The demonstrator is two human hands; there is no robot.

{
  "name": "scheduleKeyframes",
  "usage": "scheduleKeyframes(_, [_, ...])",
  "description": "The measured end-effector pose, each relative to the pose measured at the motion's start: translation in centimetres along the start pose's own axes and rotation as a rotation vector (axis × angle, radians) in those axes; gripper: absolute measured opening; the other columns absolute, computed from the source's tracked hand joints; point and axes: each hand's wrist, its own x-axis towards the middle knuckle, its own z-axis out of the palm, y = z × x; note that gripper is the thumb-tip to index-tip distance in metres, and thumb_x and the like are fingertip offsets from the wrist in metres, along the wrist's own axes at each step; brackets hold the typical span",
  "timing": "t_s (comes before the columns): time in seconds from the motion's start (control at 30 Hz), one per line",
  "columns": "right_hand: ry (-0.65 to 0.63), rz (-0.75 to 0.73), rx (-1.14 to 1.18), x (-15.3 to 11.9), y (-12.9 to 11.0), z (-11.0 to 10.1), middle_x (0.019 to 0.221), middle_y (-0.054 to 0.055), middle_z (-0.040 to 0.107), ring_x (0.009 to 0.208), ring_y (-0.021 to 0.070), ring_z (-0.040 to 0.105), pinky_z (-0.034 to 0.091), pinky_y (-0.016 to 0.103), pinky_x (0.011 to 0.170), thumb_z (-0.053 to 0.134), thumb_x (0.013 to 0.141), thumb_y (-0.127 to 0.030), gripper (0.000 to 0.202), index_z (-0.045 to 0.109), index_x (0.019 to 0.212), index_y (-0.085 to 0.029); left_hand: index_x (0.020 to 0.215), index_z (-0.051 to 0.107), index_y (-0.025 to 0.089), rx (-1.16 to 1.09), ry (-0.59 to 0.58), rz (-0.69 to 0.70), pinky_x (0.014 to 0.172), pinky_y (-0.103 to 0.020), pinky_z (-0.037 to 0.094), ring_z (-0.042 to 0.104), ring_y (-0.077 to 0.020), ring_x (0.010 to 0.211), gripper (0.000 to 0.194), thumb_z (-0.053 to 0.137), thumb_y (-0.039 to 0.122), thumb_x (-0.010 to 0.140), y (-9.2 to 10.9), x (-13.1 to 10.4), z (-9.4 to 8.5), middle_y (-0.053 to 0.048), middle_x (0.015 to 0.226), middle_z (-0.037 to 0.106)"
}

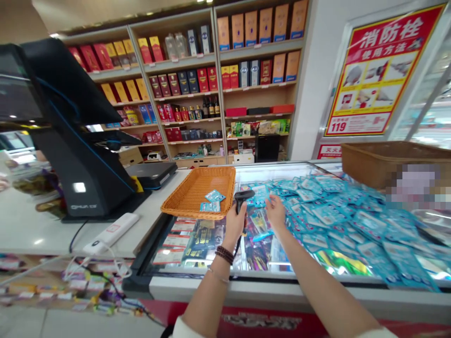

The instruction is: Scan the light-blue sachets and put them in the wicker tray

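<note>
My left hand (pixel 235 220) is wrapped round the handle of a black barcode scanner (pixel 244 194), whose head points toward the right. Pinched in my right hand (pixel 276 211) is a blue packet (pixel 260 193), held up close in front of the scanner. An orange wicker basket (pixel 183 197) lies just left of the scanner, and a few blue packets (pixel 212 202) rest inside it. Right of my right hand, a large heap of similar blue packets (pixel 327 211) spreads over the glass top of a chest freezer (pixel 218 270).
A black point-of-sale terminal (pixel 84 188) and a white power strip (pixel 111 232) with cables stand on the left counter. A brown basket (pixel 373 157) sits at the back right. Shelves of boxed goods (pixel 197 80) line the wall behind. Frozen packages show through the freezer glass.
</note>
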Motion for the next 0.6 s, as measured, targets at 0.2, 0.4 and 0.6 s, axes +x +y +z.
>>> scheduleKeyframes(0.2, [-0.006, -0.011, -0.078, -0.41, -0.18, 0.03, 0.109, 0.017, 0.079, 0.103, 0.0344, 0.075, 0.06, 0.047, 0.086, 0.052, 0.089, -0.045, 0.037, 0.065, 0.114, -0.021, 0.075, 0.05, 0.022, -0.046, -0.023, 0.004, 0.04, -0.023, 0.032, 0.042, -0.0084, 0.04, 0.062, 0.062, 0.082, 0.082, 0.38, -0.33, -0.36, 0.005, 0.057, 0.048])
scheduleKeyframes(0.4, [-0.01, -0.006, -0.116, -0.67, -0.69, -0.01, 0.114, 0.019, 0.078, 0.111, 0.0359, 0.074, 0.058, 0.05, 0.095, 0.051, 0.091, -0.04, 0.035, 0.065, 0.115, -0.019, 0.084, 0.055, 0.021, -0.078, -0.034, -0.009, 0.04, -0.023, 0.035, 0.044, -0.0092, 0.042, 0.062, 0.063, 0.083, 0.082, 0.14, -0.36, -0.48, 0.006, 0.06, 0.049])
scheduleKeyframes(0.6, [-0.017, -0.012, -0.132, -0.36, -0.19, -0.12, 0.115, 0.018, 0.078, 0.109, 0.0341, 0.074, 0.059, 0.047, 0.092, 0.052, 0.094, -0.044, 0.038, 0.066, 0.119, -0.02, 0.091, 0.059, 0.02, -0.09, -0.038, -0.016, 0.041, -0.024, 0.036, 0.044, -0.0096, 0.043, 0.062, 0.063, 0.082, 0.082, 0.01, -0.42, -0.5, 0.006, 0.061, 0.05])
